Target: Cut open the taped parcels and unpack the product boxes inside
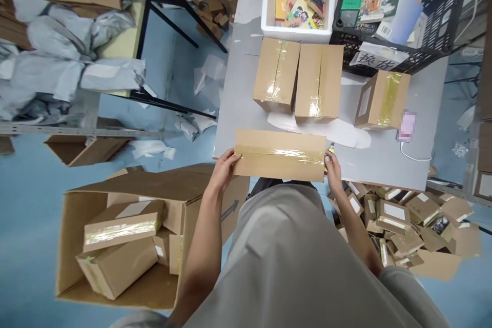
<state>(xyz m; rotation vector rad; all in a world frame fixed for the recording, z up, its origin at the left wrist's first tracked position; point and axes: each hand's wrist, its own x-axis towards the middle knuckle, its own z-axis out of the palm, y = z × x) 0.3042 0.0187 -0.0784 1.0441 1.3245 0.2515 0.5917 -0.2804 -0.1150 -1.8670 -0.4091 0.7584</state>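
A long cardboard box [280, 166] with clear tape along its top lies across the table's near edge, close to my body. My left hand [226, 166] grips its left end, thumb on the top face. At the opposite end, my right hand [332, 166] holds the box with fingers against its side. A small yellow and black object [330, 148] shows beside my right fingers; I cannot tell what it is. Beyond the box stand two taped cartons, a left one [274, 74] and a right one [320, 82], side by side.
A smaller carton [383, 100] and a pink blurred item [407, 126] with a cable sit right. Behind are a white foam bin [265, 10] and a black crate [442, 15] of books. A large open carton [126, 189] holds boxes at lower left; more boxes [392, 218] pile at right.
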